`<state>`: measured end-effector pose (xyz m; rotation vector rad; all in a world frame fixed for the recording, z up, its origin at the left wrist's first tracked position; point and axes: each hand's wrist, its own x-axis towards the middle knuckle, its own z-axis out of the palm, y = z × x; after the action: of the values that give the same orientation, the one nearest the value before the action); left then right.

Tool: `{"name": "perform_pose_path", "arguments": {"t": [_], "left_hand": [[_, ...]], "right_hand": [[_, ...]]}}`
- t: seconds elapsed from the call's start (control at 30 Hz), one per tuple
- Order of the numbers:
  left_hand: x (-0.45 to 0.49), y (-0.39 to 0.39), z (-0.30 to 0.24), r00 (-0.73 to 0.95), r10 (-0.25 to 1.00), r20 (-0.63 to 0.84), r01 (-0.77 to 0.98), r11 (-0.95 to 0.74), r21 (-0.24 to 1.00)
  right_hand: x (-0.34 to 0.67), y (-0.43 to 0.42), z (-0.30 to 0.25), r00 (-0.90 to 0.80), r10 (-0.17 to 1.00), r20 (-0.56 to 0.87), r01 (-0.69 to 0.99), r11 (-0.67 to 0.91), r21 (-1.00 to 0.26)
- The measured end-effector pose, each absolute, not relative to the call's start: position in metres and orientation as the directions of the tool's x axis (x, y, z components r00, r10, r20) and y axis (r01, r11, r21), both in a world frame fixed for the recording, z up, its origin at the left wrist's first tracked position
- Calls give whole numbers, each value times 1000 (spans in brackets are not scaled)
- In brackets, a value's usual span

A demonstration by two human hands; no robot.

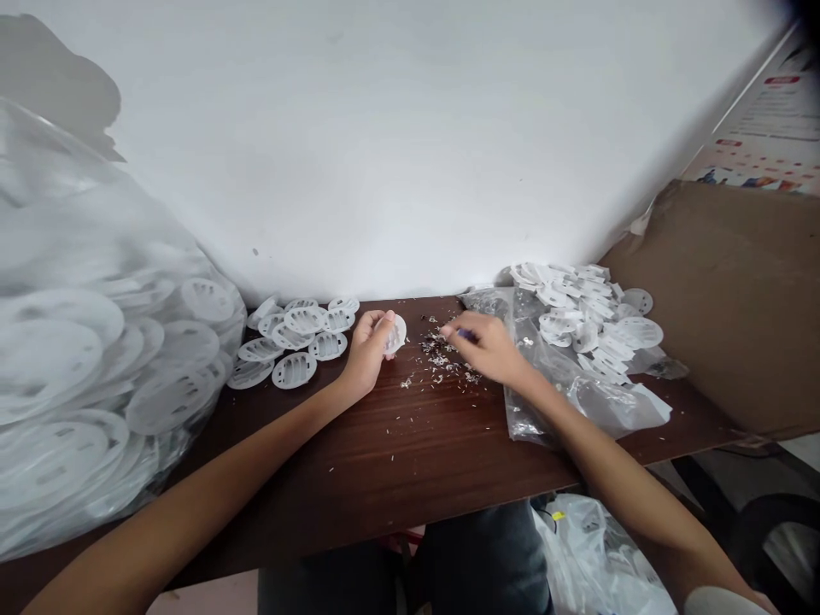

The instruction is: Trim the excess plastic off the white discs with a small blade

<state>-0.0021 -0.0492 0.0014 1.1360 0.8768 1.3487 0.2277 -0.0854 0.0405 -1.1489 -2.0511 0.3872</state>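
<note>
My left hand [370, 348] is closed around a round white plastic disc [395, 335], thumb on its face, held upright above the table. My right hand [482, 342] is over a heap of small shiny metal pieces [439, 352], its fingers curled round a small dark blue object [466, 334] whose kind I cannot make out. Thumb and index finger point toward the heap; whether they pinch a metal piece is too small to tell. Left of my left hand lie several white slotted discs [295, 370], flat and overlapping on the brown table [384, 461].
A large clear bag [115, 239] full of white discs stands at the left. On the right, more white parts [576, 307] are piled on a clear plastic bag [538, 401], beside a cardboard sheet [723, 299]. A white wall [384, 154] rises behind the table.
</note>
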Motion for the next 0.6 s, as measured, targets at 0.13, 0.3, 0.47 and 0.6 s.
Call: {"name": "perform_pose_path", "arguments": {"t": [0.13,0.3,0.47,0.6], "left_hand": [[-3,-45,-2,38,992,123,-312,-105,944],[-4,-45,-4,68,987,146,-246,-125,961],[-5,-46,-4,89,985,145,-190,-126,974],[-6,-46,-5,121,975,184,-156,-165,974]], "right_hand": [[263,-64,47,-150,964,219,606,264,-750],[271,-60,38,-273,958,89,770,273,-577],[257,-64,22,-281,933,226,838,353,-415],[250,-67,24,-250,945,213,877,314,-364]]}}
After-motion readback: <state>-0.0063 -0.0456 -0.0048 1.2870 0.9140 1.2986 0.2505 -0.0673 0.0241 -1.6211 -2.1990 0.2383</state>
